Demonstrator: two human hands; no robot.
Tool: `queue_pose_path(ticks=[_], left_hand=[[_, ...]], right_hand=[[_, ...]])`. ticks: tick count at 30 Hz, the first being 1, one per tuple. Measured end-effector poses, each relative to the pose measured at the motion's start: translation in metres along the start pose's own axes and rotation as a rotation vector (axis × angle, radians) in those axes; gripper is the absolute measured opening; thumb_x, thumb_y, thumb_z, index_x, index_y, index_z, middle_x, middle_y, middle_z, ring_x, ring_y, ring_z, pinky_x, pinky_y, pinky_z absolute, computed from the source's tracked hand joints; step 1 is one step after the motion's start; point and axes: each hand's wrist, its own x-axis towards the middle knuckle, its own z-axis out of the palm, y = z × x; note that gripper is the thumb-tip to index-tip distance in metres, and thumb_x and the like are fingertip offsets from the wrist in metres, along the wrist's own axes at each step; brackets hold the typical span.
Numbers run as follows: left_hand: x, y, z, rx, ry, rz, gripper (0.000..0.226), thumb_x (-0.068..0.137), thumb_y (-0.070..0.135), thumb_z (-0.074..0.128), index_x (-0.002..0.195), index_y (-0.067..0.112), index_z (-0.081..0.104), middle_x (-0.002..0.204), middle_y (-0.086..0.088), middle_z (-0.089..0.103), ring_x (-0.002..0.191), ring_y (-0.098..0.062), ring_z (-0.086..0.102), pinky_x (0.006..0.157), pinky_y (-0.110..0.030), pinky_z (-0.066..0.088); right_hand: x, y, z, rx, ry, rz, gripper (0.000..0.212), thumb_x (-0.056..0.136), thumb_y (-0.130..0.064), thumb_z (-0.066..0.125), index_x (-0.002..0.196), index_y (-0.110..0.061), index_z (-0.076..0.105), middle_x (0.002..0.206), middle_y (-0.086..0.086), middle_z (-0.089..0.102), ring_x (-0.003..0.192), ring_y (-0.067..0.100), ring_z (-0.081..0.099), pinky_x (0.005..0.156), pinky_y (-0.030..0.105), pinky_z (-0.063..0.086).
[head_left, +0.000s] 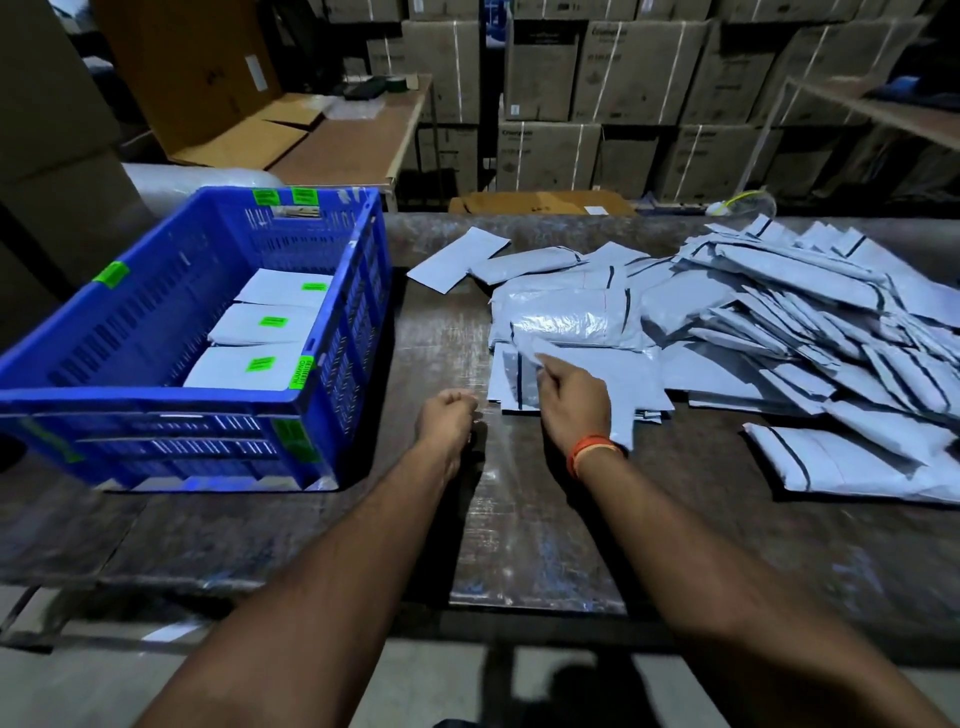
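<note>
Pinching hand: your right hand (571, 402) is out over the near edge of the pile, thumb and fingertips nipped on the lifted corner of a grey poly mailer (639, 379).
Mailer position: it lies flat on the table (519, 519) at the front left of the heap, and only the pinched corner is raised off the surface.
Wrist: an orange band (592, 449) sits on your right wrist, just over the mailer's near edge.
Idle hand: your left hand (447, 418) is just beside the right one, between it and the crate, with the fingers curled in on nothing.
Heap: the pile of grey mailers (779, 322) sprawls across the right half of the table, folded and overlapping, many showing a dark strip.
Neighbour: a shiny stuffed mailer (571, 317) sits right behind the one you hold, touching it.
Stray: one folded mailer (857, 467) lies alone near the right front edge, apart from the heap.
Crate: the blue plastic crate (156, 400) stands on the table's left side, well clear of your hands.
Crate contents: three white packets (249, 332) lie in a row inside, each with a green label (274, 321).
Backdrop: strapped cardboard cartons (639, 67) are stacked behind the table.
</note>
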Motion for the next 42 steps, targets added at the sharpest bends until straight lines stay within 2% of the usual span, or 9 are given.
queue_pose_path(ticks=[4, 11, 16, 20, 23, 27, 31, 34, 42], left_hand=[[0.001, 0.004, -0.004, 0.005, 0.013, 0.1, 0.006, 0.092, 0.031, 0.065, 0.096, 0.026, 0.065, 0.103, -0.008, 0.073, 0.078, -0.016, 0.064, 0.06, -0.024, 0.042], [-0.022, 0.015, 0.002, -0.132, -0.117, 0.005, 0.02, 0.096, 0.041, 0.06, 0.114, 0.031, 0.058, 0.072, 0.007, 0.059, 0.04, -0.006, 0.047, 0.041, -0.016, 0.036], [-0.029, 0.0, 0.0, -0.286, -0.202, -0.014, 0.06, 0.086, 0.002, 0.073, 0.135, 0.027, 0.049, 0.107, -0.016, 0.067, 0.066, -0.023, 0.07, 0.053, -0.033, 0.055], [-0.032, -0.011, -0.012, -0.134, -0.277, 0.082, 0.065, 0.085, -0.014, 0.068, 0.136, 0.022, 0.051, 0.112, -0.022, 0.065, 0.076, -0.027, 0.07, 0.061, -0.037, 0.06], [-0.026, -0.021, -0.026, 0.067, -0.385, 0.159, 0.05, 0.086, -0.012, 0.068, 0.12, 0.024, 0.06, 0.116, -0.018, 0.067, 0.086, -0.022, 0.068, 0.076, -0.037, 0.059], [-0.021, -0.039, -0.035, 0.415, -0.42, 0.299, 0.045, 0.084, -0.005, 0.073, 0.12, 0.019, 0.062, 0.13, -0.006, 0.062, 0.117, -0.02, 0.057, 0.101, -0.035, 0.046], [-0.043, -0.046, -0.031, 1.052, -0.052, 0.697, 0.045, 0.083, 0.017, 0.07, 0.127, 0.021, 0.062, 0.14, -0.009, 0.05, 0.124, -0.029, 0.049, 0.104, -0.039, 0.043], [-0.065, -0.059, -0.03, 1.224, 0.007, 0.925, 0.044, 0.087, 0.029, 0.061, 0.131, 0.026, 0.057, 0.149, -0.008, 0.043, 0.133, -0.029, 0.041, 0.102, -0.046, 0.043], [-0.074, -0.087, -0.024, 1.419, -0.162, 0.88, 0.047, 0.102, 0.04, 0.032, 0.149, 0.034, 0.038, 0.161, 0.0, 0.03, 0.149, -0.026, 0.021, 0.115, -0.05, 0.027]], right_hand=[[-0.009, -0.037, -0.005, 0.685, 0.207, 0.166, 0.031, 0.096, -0.037, 0.058, 0.089, -0.01, 0.07, 0.067, 0.002, 0.054, 0.064, 0.017, 0.044, 0.06, 0.026, 0.037], [-0.028, -0.042, -0.025, 1.384, 0.313, 0.526, 0.015, 0.1, -0.012, 0.055, 0.093, -0.018, 0.067, 0.088, -0.002, 0.071, 0.077, 0.016, 0.065, 0.07, 0.034, 0.054], [-0.054, -0.011, -0.019, 1.44, 0.319, 0.767, 0.015, 0.101, -0.01, 0.054, 0.098, -0.02, 0.065, 0.096, 0.004, 0.067, 0.086, 0.02, 0.061, 0.075, 0.042, 0.054], [-0.074, 0.009, -0.019, 1.277, 0.278, 0.864, 0.017, 0.094, -0.008, 0.062, 0.1, -0.023, 0.067, 0.105, 0.001, 0.068, 0.104, 0.023, 0.057, 0.086, 0.048, 0.052], [-0.089, 0.033, -0.029, 1.046, 0.382, 0.799, 0.027, 0.086, -0.004, 0.07, 0.104, -0.022, 0.063, 0.1, 0.003, 0.07, 0.087, 0.02, 0.064, 0.062, 0.031, 0.054], [-0.11, 0.069, -0.047, 0.28, 0.232, 0.635, 0.061, 0.079, -0.005, 0.072, 0.136, -0.011, 0.05, 0.104, 0.01, 0.068, 0.096, 0.028, 0.066, 0.084, 0.034, 0.052], [-0.125, 0.076, -0.046, -0.369, 0.148, 0.292, 0.058, 0.071, -0.009, 0.069, 0.128, -0.018, 0.061, 0.115, 0.01, 0.062, 0.108, 0.034, 0.053, 0.089, 0.04, 0.044], [-0.124, 0.071, -0.035, -0.456, 0.052, -0.015, 0.058, 0.077, -0.018, 0.068, 0.134, -0.023, 0.059, 0.128, 0.003, 0.057, 0.12, 0.028, 0.046, 0.091, 0.046, 0.047], [-0.115, 0.082, -0.028, -0.658, -0.56, -0.257, 0.061, 0.101, -0.052, 0.012, 0.159, -0.033, 0.006, 0.167, -0.005, -0.002, 0.154, 0.017, -0.004, 0.12, 0.044, 0.011]])
